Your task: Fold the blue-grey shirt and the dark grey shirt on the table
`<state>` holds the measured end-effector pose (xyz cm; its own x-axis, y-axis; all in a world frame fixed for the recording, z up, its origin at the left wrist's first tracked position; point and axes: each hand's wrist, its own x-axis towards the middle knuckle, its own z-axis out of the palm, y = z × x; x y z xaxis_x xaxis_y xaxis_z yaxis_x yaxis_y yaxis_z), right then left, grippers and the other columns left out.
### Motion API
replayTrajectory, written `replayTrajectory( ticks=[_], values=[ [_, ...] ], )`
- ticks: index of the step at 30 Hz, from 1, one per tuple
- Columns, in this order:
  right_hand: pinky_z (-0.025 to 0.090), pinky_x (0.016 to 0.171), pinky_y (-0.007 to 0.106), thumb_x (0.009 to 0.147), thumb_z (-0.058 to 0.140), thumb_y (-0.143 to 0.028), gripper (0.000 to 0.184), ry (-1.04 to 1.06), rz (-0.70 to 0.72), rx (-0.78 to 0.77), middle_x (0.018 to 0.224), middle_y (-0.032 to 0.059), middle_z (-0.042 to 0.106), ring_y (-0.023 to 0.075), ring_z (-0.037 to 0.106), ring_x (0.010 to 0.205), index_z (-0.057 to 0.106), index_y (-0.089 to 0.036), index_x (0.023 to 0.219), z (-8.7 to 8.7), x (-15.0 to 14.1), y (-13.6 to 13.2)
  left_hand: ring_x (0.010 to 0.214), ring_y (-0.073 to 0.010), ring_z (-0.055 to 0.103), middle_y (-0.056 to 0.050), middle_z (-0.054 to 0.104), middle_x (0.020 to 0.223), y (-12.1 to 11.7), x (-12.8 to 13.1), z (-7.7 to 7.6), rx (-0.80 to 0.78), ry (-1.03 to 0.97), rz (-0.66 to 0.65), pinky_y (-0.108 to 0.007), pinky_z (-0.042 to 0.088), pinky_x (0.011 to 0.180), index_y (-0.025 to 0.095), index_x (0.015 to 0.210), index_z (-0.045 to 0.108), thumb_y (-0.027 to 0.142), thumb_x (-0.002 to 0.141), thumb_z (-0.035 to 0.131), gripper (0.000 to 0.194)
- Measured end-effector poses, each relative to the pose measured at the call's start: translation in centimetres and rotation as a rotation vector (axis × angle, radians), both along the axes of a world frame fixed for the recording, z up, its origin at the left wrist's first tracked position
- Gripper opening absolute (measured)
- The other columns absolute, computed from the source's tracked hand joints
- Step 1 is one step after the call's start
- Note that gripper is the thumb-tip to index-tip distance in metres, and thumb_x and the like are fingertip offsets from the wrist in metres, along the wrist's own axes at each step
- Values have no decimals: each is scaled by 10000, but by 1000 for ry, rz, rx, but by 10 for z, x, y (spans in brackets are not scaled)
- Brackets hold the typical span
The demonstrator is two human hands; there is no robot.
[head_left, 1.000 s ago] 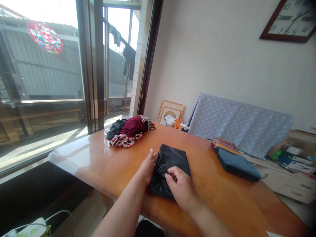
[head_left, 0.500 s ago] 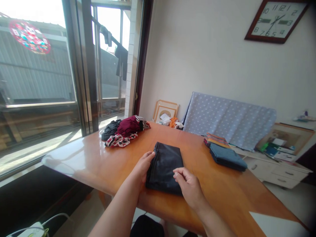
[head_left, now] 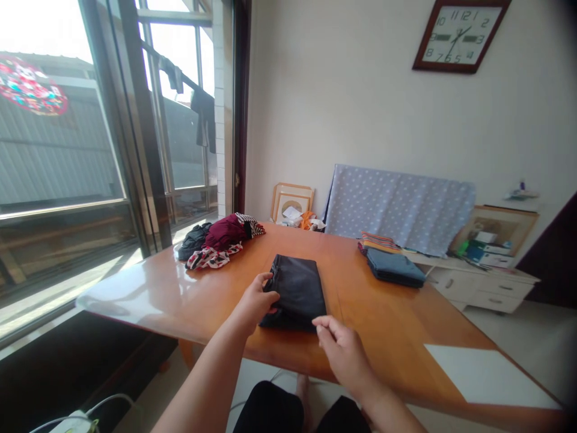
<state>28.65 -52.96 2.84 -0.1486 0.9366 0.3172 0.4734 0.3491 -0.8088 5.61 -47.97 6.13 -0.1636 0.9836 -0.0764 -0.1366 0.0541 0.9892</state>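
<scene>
A folded dark garment, perhaps trousers, lies flat in a neat rectangle near the front edge of the table. At its left side is my left hand, thumb and forefinger spread apart and touching the fabric's edge. My right hand is at the near right corner, its fingers curled and thumb pressed to the forefinger. Whether those fingertips pinch the cloth or something small is hidden.
A loose heap of clothes lies at the table's back left. A folded blue garment and striped cloth are stacked at the back right. White paper lies near the right edge of the wooden table.
The view has turned right. My left thumb and forefinger have spread from their hold on the garment's left edge. My right hand has shifted from over the garment to its near right corner.
</scene>
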Motion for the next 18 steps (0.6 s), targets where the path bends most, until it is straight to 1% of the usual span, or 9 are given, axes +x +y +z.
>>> replayTrajectory(
  ticks=[2, 3, 4, 6, 9, 11, 14, 16, 18],
  values=[
    [500, 924, 337, 951, 439, -373, 372, -182, 93, 59, 1135, 87, 731, 236, 678, 1038, 698, -241, 1183, 6, -10, -17, 773, -165, 631, -82, 640, 1067, 4, 6, 7, 5, -38, 12, -250, 547, 616, 249, 1236, 585, 70, 706, 705, 572],
    [490, 944, 353, 953, 433, -344, 406, -290, 127, 72, 1188, 95, 718, 245, 673, 1072, 651, -249, 1282, 9, -16, -23, 791, -166, 637, -83, 634, 1066, 6, 8, 9, 7, -83, 17, -257, 556, 635, 242, 1223, 578, 67, 712, 697, 552],
    [489, 939, 367, 951, 432, -325, 454, -397, 144, 71, 1196, 113, 715, 258, 679, 1069, 585, -244, 1372, 12, -22, -28, 801, -163, 640, -81, 629, 1060, 9, 11, 10, 11, -137, 23, -263, 562, 654, 235, 1209, 571, 61, 715, 692, 538],
    [499, 888, 381, 946, 440, -307, 549, -594, 136, 52, 1121, 153, 737, 281, 704, 1006, 450, -207, 1486, 18, -35, -32, 792, -149, 640, -69, 623, 1030, 12, 16, 9, 24, -234, 38, -263, 566, 671, 224, 1178, 559, 38, 714, 681, 514],
    [507, 797, 382, 928, 481, -334, 661, -785, 76, 15, 1004, 186, 755, 307, 728, 901, 329, -141, 1542, 22, -52, -24, 733, -125, 631, -43, 620, 963, 16, 22, 6, 39, -317, 62, -243, 552, 640, 219, 1152, 542, 10, 719, 654, 493],
    [505, 764, 393, 922, 498, -351, 688, -842, 27, 2, 961, 206, 756, 325, 731, 870, 320, -104, 1539, 22, -57, -16, 707, -116, 626, -33, 619, 930, 16, 25, 2, 51, -349, 72, -231, 540, 622, 220, 1152, 537, 9, 728, 644, 485],
    [500, 757, 404, 920, 512, -357, 653, -865, -41, -18, 948, 232, 751, 340, 730, 872, 399, -62, 1492, 19, -51, -8, 702, -111, 626, -30, 620, 927, 16, 25, -6, 74, -366, 81, -232, 539, 632, 222, 1150, 541, 19, 733, 643, 475],
    [496, 776, 395, 921, 519, -364, 606, -855, -86, -56, 967, 236, 749, 334, 727, 903, 470, -60, 1442, 16, -40, -8, 711, -111, 629, -36, 622, 952, 17, 22, -14, 71, -327, 101, -231, 534, 636, 220, 1152, 543, 28, 724, 647, 481],
    [489, 815, 383, 934, 507, -372, 568, -821, -114, -118, 999, 238, 744, 321, 718, 958, 506, -65, 1412, 16, -28, -11, 722, -113, 631, -46, 626, 982, 17, 19, -23, 43, -237, 133, -217, 516, 621, 214, 1159, 548, 45, 707, 658, 495]
  ],
)
